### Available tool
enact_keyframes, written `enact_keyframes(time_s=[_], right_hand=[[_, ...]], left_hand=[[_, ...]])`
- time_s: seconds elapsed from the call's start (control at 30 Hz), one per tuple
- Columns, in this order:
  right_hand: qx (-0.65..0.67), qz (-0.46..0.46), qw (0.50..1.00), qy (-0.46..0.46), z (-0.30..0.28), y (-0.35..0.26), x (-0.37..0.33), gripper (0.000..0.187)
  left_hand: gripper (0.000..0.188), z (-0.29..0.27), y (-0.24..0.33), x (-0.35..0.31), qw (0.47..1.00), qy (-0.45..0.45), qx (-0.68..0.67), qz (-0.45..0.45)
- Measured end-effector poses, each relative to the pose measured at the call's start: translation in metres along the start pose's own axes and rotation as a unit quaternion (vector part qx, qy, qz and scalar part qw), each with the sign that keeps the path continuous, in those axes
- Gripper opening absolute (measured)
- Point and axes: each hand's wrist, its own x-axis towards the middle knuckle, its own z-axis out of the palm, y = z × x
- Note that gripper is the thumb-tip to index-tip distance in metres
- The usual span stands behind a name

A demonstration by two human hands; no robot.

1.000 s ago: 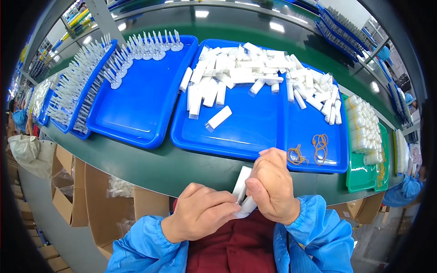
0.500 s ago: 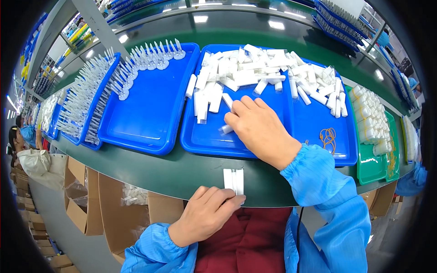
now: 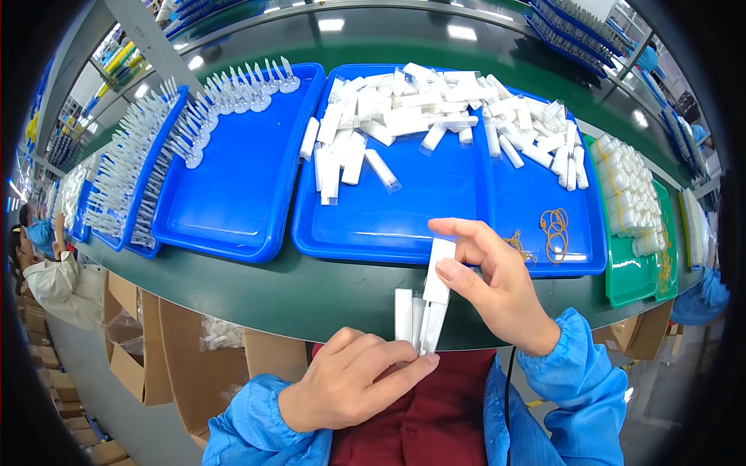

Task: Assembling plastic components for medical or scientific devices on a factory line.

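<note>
Green table [image 3: 342, 293] runs beneath several blue trays [image 3: 373, 225], loose white packs [image 3: 412, 116] heaped toward the far side of two. At the near edge, the left hand [image 3: 353, 380] has its fingers curled around the lower ends of a few upright packs [image 3: 403, 312]. The right hand [image 3: 505, 289], fingers partly spread, has its thumb on the rightmost pack [image 3: 437, 276]; I cannot tell if it grips.

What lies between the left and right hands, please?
In the head view, a few slim white pieces lie between the left hand and the right hand.
</note>
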Motion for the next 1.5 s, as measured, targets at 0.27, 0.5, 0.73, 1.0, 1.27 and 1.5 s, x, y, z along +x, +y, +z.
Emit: enact_keyframes(time_s=[0.27, 0.5, 0.73, 1.0, 1.27, 1.5], right_hand=[[-0.013, 0.002, 1.0, 0.027, -0.001, 0.004, -0.01, 0.043], [-0.229, -0.242, 0.941, 0.057, 0.008, 0.007, -0.029, 0.053], [-0.194, -0.258, 0.942, 0.096, 0.004, 0.01, -0.033, 0.056], [-0.194, -0.285, 0.937, 0.052, -0.002, 0.024, -0.042, 0.036], [-0.461, -0.292, 0.836, 0.05, -0.006, 0.021, -0.07, 0.075], [-0.343, -0.247, 0.906, -0.014, -0.034, 0.016, -0.073, 0.072]], left_hand=[[0.044, 0.004, 0.004, 0.003, 1.0, -0.004, 0.004, 0.005], [0.036, 0.013, -0.006, 0.001, 0.995, 0.098, 0.004, -0.009], [0.089, 0.021, -0.01, 0.002, 0.984, 0.155, -0.04, -0.082], [0.05, 0.039, -0.01, 0.023, 0.561, -0.136, -0.695, -0.428], [0.049, 0.066, 0.02, 0.04, 0.549, -0.083, -0.675, -0.486], [0.031, 0.086, 0.028, 0.044, 0.544, -0.092, -0.682, -0.479]])
